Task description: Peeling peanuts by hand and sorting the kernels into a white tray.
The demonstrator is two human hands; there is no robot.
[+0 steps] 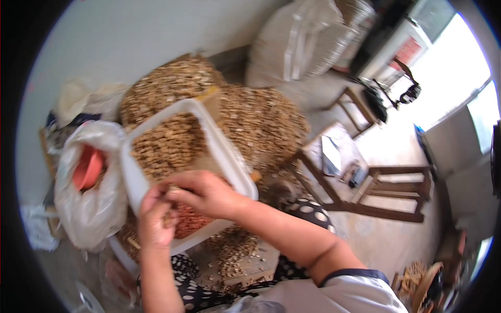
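My left hand (156, 223) and my right hand (203, 191) meet over the near part of a white plastic tub (244, 184). Small peanut pods or shell pieces (168, 221) show between the curled fingers of the left. The right thumb and forefinger pinch another small piece, likely a peanut, against the left fingertips; blur hides its outline. Unshelled peanuts (168, 144) fill the tub's far part. Reddish shelled kernels (190, 221) lie at its near end, partly covered by my hands.
Heaps of peanut shells (262, 121) spread behind and right of the tub. A white plastic sack (94, 219) holding a red bowl (88, 168) stands left. A wooden stool (313, 152) carries a phone (330, 156). Behind is a large full sack (289, 51). Shell bits (235, 254) lie between my knees.
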